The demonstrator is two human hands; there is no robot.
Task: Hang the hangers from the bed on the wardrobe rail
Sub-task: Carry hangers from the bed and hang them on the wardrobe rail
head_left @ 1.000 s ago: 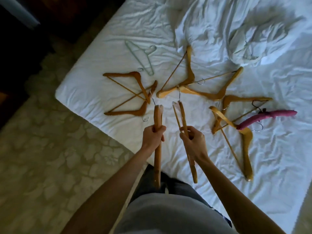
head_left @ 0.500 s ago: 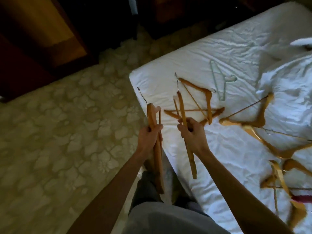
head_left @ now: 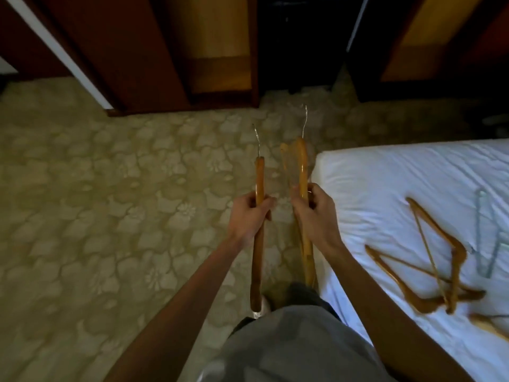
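I see both forearms extended forward over the patterned carpet (head_left: 91, 205), hands level and close together. My left hand (head_left: 248, 216) has its fingers curled round one wooden hanger (head_left: 259, 244), held edge-on, its metal hook pointing away from me. My right hand (head_left: 314, 213) grips a second wooden hanger (head_left: 303, 172) the same way, hook forward; a blurred pale shape beside it prevents me from confirming whether that hand holds more than one. To my right, on the bed (head_left: 385, 172), I count two wooden hangers (head_left: 429, 271) crossed over each other, one pale wire hanger (head_left: 484, 244) beyond them, and part of another wooden one (head_left: 490, 325) at the frame edge. Farthest off stands the dark wooden wardrobe (head_left: 170, 51), its doors open.
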